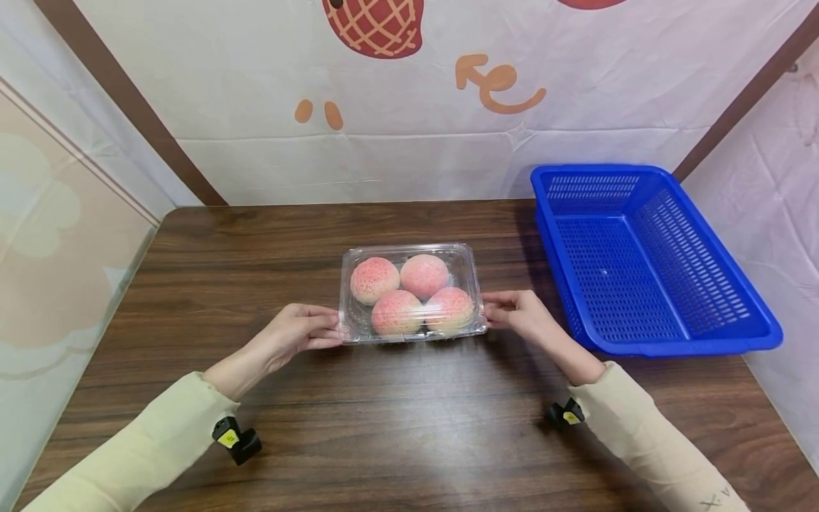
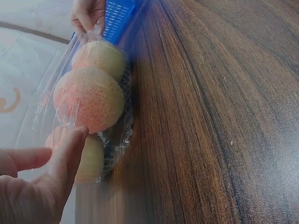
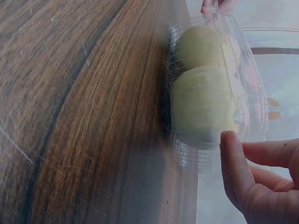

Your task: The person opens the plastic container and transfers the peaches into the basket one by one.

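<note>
A clear plastic box (image 1: 412,336) with several pink and cream peaches (image 1: 397,311) inside is at the middle of the table, its lid closed over them. At its left end the left hand (image 1: 281,341) grips the edge, thumb and fingers visible in the left wrist view (image 2: 42,182). The right hand (image 1: 527,320) grips the opposite end by the rim; in the right wrist view its fingertips (image 3: 229,137) touch the plastic beside a peach (image 3: 203,105). Whether the box's underside touches the table cannot be told.
An empty blue perforated basket (image 1: 652,347) stands at the right of the wooden table (image 1: 397,441), close to the right hand. Printed cloth (image 1: 416,163) hangs behind the table's back edge and at both sides.
</note>
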Tool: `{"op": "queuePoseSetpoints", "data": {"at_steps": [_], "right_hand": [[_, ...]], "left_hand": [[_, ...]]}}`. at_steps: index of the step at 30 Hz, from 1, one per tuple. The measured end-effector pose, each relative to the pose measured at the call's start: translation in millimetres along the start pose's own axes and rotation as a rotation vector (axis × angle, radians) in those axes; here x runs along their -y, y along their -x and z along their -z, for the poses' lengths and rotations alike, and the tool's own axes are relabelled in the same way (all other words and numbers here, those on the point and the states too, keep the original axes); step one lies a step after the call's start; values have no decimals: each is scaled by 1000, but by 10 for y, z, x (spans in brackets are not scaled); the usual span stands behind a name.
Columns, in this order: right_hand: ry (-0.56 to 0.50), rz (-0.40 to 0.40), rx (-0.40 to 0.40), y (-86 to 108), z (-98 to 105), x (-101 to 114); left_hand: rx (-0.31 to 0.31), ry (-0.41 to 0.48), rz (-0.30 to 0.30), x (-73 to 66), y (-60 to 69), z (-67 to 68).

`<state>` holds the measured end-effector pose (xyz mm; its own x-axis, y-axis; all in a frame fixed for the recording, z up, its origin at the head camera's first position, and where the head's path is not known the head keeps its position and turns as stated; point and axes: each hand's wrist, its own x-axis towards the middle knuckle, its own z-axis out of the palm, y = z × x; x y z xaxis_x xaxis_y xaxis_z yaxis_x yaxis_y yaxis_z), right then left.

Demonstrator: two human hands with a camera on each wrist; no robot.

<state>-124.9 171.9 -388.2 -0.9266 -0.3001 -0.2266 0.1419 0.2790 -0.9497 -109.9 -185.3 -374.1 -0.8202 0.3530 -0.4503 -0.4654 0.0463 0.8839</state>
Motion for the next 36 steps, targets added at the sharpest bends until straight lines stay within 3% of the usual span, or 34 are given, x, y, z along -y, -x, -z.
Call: {"op": "queuePoseSetpoints", "data": {"at_steps": [6, 25, 36], "right_hand": [[0, -9, 30, 12, 18, -20], [-247, -92, 147, 43, 58, -44], [-297, -143, 178, 44, 83, -26]], "left_hand": [[-8, -12, -5, -7, 10, 1], [-86, -194, -82, -4, -8, -61], [-65, -225, -127, 0, -31, -117]]}}
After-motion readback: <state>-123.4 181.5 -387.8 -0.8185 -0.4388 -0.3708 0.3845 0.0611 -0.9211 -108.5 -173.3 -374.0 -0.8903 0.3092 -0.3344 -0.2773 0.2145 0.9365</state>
